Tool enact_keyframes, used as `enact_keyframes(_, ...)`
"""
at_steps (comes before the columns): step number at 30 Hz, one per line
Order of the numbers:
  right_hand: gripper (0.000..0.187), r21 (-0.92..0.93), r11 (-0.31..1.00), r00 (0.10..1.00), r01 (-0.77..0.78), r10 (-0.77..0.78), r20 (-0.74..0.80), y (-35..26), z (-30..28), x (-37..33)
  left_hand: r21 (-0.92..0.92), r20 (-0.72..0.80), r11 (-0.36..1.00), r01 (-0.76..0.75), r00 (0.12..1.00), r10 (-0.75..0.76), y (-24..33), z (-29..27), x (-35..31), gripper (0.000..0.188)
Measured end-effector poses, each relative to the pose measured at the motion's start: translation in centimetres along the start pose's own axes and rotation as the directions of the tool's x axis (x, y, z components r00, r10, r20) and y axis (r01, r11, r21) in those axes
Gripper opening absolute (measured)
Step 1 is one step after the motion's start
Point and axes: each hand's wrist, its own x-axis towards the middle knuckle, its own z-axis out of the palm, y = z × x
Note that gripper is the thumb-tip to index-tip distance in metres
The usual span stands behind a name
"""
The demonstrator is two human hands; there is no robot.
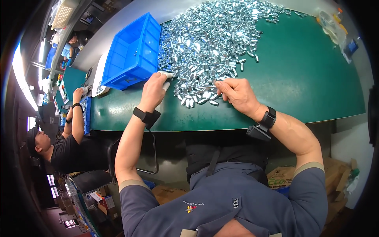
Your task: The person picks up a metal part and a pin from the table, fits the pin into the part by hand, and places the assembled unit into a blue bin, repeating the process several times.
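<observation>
A large heap of small shiny metal pieces [213, 43], short and faceted like long nuts, covers the middle of the green tabletop. At the heap's left near edge is my left hand [154, 91], with white covers on its fingertips. Its thumb and forefinger are apart, and I make out nothing held between them. My right hand [240, 95] is closed at the heap's near right edge, its thumb and forefinger pinching a thin metal rod [206, 87] that points left over the pieces. The rod's other end is hard to tell from the heap.
A blue plastic bin [128, 55] stands tilted left of the heap, by a white tray [101, 75]. Clear plastic bags [331, 29] lie at the far right. At the left, another person [75, 146] works over a blue crate [87, 114]. Cardboard [282, 175] lies below the table.
</observation>
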Motion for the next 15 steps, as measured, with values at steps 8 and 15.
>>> enact_keyframes(8,0.047,-0.049,0.998,0.999,0.04,-0.039,0.019,0.3,0.0,0.0,-0.155,0.075,0.979,0.135,0.989,-0.125,0.8,-0.1,-1.3,0.034)
enact_keyframes(15,0.046,-0.005,0.999,0.999,0.04,-0.039,0.017,0.2,0.2,0.0,-0.117,0.114,0.989,0.088,0.991,-0.074,0.4,-1.2,-2.6,0.031)
